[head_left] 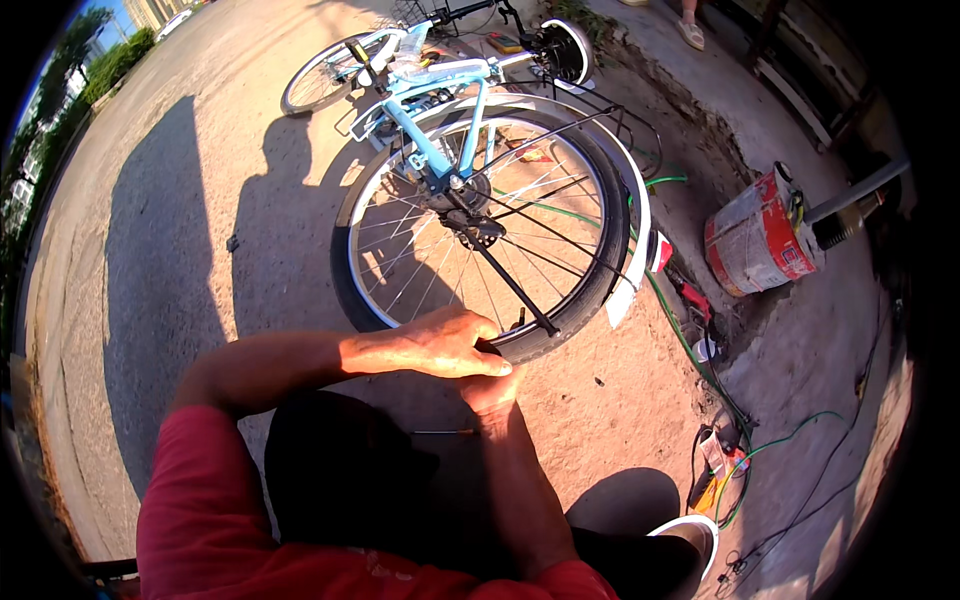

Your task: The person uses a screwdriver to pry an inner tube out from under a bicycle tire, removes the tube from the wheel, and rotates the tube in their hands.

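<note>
A light blue bicycle (410,120) lies on its side on the ground. Its rear wheel faces me, with a black tyre (350,285) around a pale rim and thin spokes. At the wheel's near edge my left hand (435,343) is closed on the tyre, its thumb pointing right. My right hand (491,388) grips the tyre just beside it, and the left hand partly covers its fingers. A black rod (510,283) runs from the hub toward the tyre. The white mudguard (636,225) curves round the wheel's right side.
A red and white bucket (760,235) stands on the right. A green hose (678,335) and dark cables run along the ground there. A thin screwdriver-like tool (445,432) lies below my hands. Another person's foot (690,32) shows at the top right.
</note>
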`<state>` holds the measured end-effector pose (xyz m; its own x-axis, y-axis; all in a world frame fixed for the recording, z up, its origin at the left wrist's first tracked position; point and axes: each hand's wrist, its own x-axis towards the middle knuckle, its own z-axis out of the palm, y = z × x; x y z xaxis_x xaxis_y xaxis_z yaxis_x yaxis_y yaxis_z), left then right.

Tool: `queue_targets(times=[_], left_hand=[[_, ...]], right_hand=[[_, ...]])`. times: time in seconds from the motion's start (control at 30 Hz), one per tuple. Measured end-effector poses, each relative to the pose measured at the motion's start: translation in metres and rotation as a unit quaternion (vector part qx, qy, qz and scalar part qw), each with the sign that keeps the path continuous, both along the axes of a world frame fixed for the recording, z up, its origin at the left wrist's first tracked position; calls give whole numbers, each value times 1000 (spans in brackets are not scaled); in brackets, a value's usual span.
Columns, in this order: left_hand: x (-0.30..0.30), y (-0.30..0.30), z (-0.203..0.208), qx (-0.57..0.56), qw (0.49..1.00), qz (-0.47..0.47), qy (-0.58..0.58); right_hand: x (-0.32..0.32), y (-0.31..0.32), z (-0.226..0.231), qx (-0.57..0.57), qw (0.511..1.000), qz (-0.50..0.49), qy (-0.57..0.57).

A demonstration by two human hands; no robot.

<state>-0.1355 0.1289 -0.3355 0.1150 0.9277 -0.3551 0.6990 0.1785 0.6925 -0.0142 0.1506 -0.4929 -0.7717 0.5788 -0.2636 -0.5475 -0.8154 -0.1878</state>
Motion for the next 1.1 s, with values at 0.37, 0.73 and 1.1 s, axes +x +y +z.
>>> queue_targets(times=[0.37, 0.73, 1.1], left_hand=[[-162, -74, -12, 134, 952, -197, 193], [-68, -55, -11, 133, 982, -95, 90], [-22, -32, 6, 37, 987, -35, 153]], right_hand=[[44, 84, 39, -43, 999, -30, -8], [11, 33, -22, -38, 996, 36, 75], [-14, -3, 15, -60, 993, 38, 92]])
